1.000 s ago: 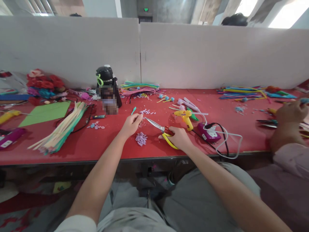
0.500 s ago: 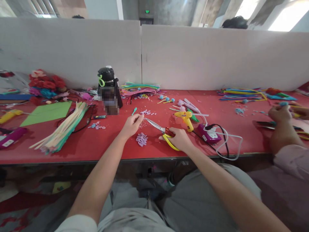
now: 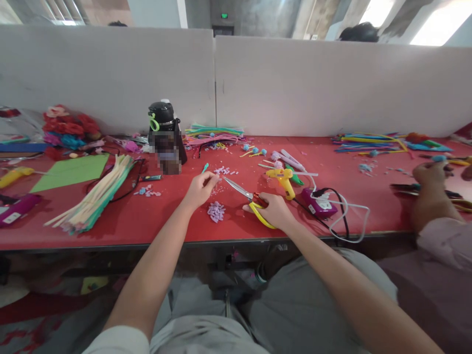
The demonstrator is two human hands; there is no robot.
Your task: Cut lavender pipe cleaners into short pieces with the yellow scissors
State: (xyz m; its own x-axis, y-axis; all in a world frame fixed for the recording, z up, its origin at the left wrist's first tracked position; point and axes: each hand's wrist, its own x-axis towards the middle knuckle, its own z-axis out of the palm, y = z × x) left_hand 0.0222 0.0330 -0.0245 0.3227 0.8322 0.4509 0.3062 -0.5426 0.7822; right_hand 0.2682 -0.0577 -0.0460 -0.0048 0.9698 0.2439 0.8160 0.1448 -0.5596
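My left hand is pinched closed above the red table. What lies between its fingertips is too small to make out. A short teal stick shows just behind its knuckles; whether the hand holds it I cannot tell. My right hand grips scissors with yellow and red handles. The blades point left, and their tips are close to my left fingertips, beside a scatter of lilac bits. Below, between the hands, is a small heap of cut lilac pieces.
A yellow glue gun and a purple power strip with cables lie right of my right hand. Left stand a black bottle and a bundle of pipe cleaners. A co-worker's hand works at far right.
The scissors' tips have shifted slightly up and right, a little away from my left fingertips. My hands otherwise stay nearly in place. The co-worker's hands have moved slightly.
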